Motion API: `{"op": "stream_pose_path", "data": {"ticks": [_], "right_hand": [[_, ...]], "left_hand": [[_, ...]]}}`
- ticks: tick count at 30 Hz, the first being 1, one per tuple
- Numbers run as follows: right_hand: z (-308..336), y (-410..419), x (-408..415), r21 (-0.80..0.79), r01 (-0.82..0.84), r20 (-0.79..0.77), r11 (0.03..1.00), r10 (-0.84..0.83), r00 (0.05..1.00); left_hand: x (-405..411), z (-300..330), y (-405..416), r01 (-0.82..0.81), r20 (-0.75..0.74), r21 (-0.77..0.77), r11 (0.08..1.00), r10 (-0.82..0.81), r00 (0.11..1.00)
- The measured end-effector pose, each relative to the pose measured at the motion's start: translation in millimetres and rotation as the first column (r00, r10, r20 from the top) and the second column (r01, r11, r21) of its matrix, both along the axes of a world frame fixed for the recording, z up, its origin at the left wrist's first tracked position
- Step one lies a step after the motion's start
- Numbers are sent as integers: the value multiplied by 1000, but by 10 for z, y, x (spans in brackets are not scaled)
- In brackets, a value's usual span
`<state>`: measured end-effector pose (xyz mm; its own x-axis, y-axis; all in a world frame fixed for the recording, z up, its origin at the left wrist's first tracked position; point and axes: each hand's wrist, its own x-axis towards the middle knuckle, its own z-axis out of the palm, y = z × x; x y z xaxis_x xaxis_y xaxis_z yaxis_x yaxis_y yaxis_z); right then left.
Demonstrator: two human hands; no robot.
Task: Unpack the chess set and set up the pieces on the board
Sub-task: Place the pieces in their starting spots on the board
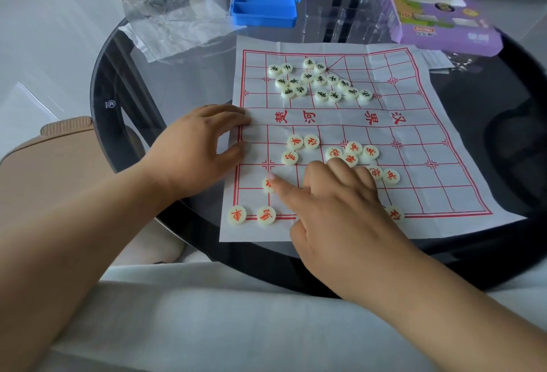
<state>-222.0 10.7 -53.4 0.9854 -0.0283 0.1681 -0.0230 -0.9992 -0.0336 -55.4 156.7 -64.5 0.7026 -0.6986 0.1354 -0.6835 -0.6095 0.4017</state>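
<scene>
Head view: right hand (334, 209) curled, index fingertip pressed on red piece (268, 185) near paper board's (444, 194) near-left corner; left hand (201, 149) relaxed, pinned board edge. Best slid slowly, stopped square on intersection.

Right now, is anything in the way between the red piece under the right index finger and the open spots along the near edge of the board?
Nothing visible. The right hand touches a red piece with its index fingertip; the paper board below it is bare down to the two placed red pieces in the near left corner.
</scene>
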Motion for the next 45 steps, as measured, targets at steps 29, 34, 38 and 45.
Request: {"op": "stream_pose_path", "data": {"ticks": [29,34,38,45], "right_hand": [[-15,-170,-564,60,93,-29,994,-91,995],[-34,-65,-517,53,55,-36,997,-53,998],[-15,-75,-510,50,53,-34,997,-51,998],[-2,-76,-518,80,44,-33,996,-41,999]], "left_hand": [[44,-50,15,3,8,-8,1000,-3,1000],[47,-52,15,4,13,-16,1000,-4,1000],[53,-63,14,4,5,-15,1000,-4,1000],[55,-54,17,11,8,-11,1000,-11,1000]]}}
